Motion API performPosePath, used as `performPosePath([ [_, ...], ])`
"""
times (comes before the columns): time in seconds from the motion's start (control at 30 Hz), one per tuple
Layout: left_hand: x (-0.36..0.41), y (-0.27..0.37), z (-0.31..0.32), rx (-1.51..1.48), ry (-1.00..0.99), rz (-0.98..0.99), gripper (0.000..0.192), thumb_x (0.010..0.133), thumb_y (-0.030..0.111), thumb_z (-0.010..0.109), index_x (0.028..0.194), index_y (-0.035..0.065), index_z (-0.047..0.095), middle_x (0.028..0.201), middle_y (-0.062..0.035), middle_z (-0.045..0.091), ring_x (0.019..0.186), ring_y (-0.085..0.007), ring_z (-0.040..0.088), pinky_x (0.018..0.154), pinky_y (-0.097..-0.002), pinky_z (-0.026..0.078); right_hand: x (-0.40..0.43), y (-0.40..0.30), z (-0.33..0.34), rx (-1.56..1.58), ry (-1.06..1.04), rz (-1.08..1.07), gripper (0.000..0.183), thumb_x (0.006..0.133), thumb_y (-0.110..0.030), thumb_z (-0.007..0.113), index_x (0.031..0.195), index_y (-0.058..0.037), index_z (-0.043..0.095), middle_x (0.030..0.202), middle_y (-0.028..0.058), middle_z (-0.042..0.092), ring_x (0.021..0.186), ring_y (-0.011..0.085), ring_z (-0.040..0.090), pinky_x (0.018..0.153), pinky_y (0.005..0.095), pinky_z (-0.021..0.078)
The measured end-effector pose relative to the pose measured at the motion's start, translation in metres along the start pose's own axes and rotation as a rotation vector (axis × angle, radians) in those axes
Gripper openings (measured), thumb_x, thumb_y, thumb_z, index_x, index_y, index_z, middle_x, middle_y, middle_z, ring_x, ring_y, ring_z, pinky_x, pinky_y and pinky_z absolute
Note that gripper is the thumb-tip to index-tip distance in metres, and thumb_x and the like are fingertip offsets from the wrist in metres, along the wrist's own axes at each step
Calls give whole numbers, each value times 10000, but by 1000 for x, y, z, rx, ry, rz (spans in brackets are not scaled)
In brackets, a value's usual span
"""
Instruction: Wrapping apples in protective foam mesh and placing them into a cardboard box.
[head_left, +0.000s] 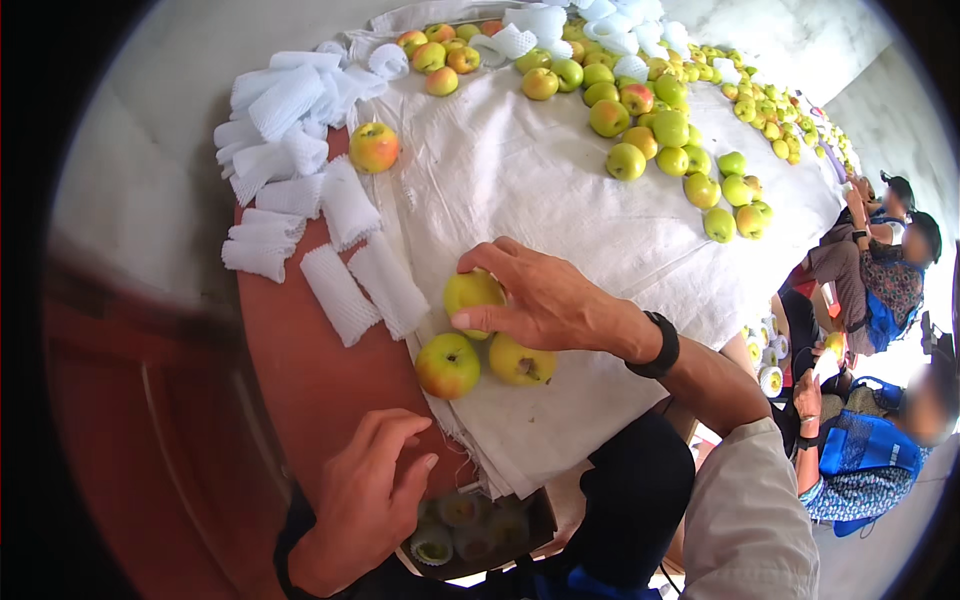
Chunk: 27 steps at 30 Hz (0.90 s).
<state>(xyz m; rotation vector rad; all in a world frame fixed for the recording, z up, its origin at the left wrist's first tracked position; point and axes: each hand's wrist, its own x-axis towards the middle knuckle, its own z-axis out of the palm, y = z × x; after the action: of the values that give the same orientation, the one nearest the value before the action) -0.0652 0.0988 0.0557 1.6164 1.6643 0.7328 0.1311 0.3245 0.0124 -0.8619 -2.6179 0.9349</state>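
My right hand (551, 296) grips a yellow-green apple (471, 294) between thumb and fingers, over the white cloth. Just below it, two more apples touch or nearly touch: a green one with a red blush (448, 366) and a yellow one (523, 360) showing its brown blossom end. My left hand (375, 487) is held over the red-brown table edge, fingers loosely curved and apart, holding nothing. Beyond it lie white foam net sleeves (341, 295) on the table's left side. A single red-yellow apple (374, 148) sits farther up, beside the pile of sleeves (289, 105).
Many loose apples (671, 129) spread along the cloth's far side. Below the table edge, a box (487, 547) holds apples in foam sleeves. Several people sit along the right side; the nearest person (862, 450) holds something white. A wall (142, 157) stands at the left.
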Motion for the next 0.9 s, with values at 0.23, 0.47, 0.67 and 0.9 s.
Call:
performPosePath([
  [0.23,4,-3,2,-6,22,5,331,913,37,727,1219,5,604,1203,-173,641,966,-321,713,785,-408,580,10,23,-9,112,-31,-96,489,1051,-480,581,1214,-25,653,1033,221,668,933,389,671,854,449,527],
  [0.47,1,-3,-3,-21,12,-8,352,904,19,731,1228,-1,598,1210,-180,640,971,-308,716,800,-406,575,57,67,-43,67,239,170,423,1041,-426,588,1172,-40,701,1013,247,745,964,417,716,870,472,552],
  [0.67,0,11,-11,-12,57,13,229,944,6,699,1171,-14,683,1171,-193,677,974,-339,714,831,-390,578,140,153,-130,-195,691,318,377,955,-313,616,1241,-87,714,1257,162,702,1202,373,646,1032,427,508],
  [0.9,1,5,-13,16,-45,26,302,945,3,710,1241,-2,653,1251,-202,647,1058,-360,694,879,-394,566,187,203,-166,-436,620,419,501,935,-363,606,1394,-163,641,1461,168,576,1347,354,553,1106,480,445],
])
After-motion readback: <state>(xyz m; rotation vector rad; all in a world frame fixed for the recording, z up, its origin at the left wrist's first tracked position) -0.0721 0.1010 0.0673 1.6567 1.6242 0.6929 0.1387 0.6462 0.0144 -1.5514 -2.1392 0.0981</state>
